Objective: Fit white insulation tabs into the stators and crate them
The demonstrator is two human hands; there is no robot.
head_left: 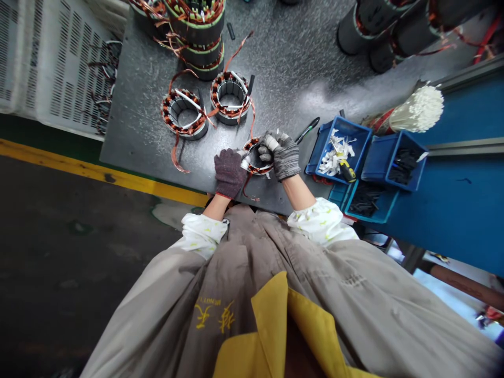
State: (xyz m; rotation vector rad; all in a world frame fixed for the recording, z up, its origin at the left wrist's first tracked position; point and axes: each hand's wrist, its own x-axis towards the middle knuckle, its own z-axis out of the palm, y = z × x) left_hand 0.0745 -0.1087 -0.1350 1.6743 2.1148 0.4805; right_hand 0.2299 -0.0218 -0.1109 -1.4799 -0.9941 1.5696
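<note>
A wire-wound motor stator (258, 169) with copper windings sits near the table's front edge, partly hidden by both hands. My left hand (229, 172), in a dark purple glove, is closed at the stator's left rim; its fingertips look wrapped in white. Over the right rim, my right hand (284, 153) in a grey glove has its fingers curled, some reaching the central opening; whatever else they pinch is hidden. Two more stators, one at the left (184, 114) and one behind (230, 98), carry white sleeves and loose copper leads. A black-handled tool (308, 129) lies beside my right hand.
Stacked stators (202, 39) stand at the back left, with dark cylinders (356, 31) at the back right. Blue bins (319, 142) hold white scraps, a yellow-black tool and dark pieces. A bundle of white sleeves (417, 110) lies behind them. Grey plastic crates (65, 63) are left.
</note>
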